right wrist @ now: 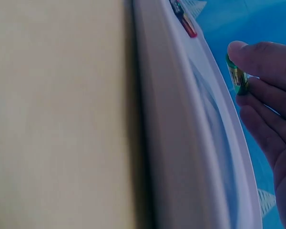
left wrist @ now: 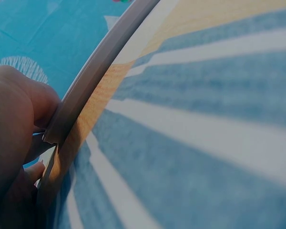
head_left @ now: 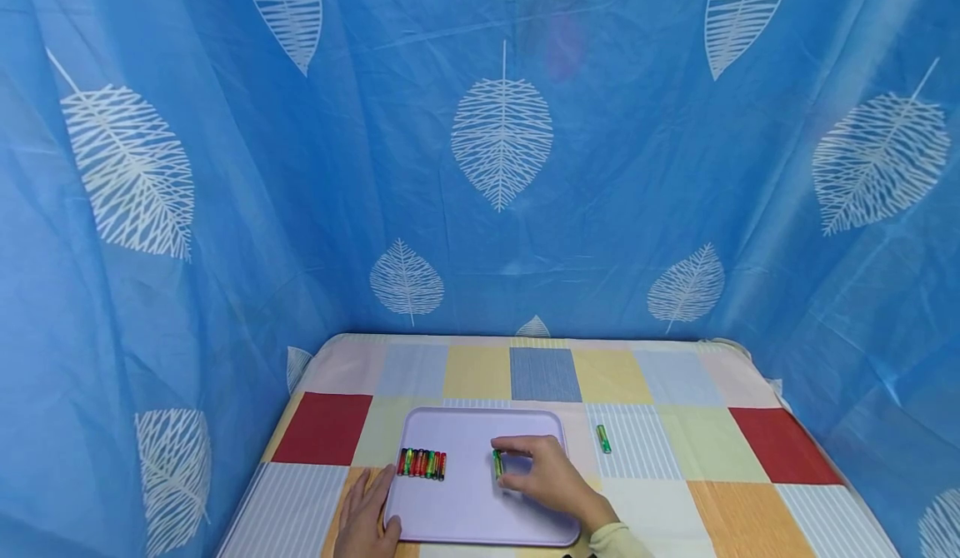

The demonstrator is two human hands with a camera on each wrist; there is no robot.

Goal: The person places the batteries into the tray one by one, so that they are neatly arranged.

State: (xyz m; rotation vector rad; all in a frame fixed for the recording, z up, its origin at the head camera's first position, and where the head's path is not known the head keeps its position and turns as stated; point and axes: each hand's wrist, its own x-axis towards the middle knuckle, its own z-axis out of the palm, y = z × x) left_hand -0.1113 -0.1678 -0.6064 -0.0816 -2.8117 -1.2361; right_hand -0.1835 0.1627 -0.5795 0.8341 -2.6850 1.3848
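Over the middle-right of a pale lilac tray, my right hand pinches a green battery between thumb and fingertips. The right wrist view shows that battery held by its two ends, with gold on its middle. On the tray's left side lies a row of several red, green and dark batteries, side by side. My left hand rests at the tray's front left corner, fingers fairly straight along its left edge. In the left wrist view its thumb touches the tray rim.
Another green battery lies on the patchwork tablecloth, to the right of the tray. Blue curtains with white leaf prints hang behind the table and along both sides.
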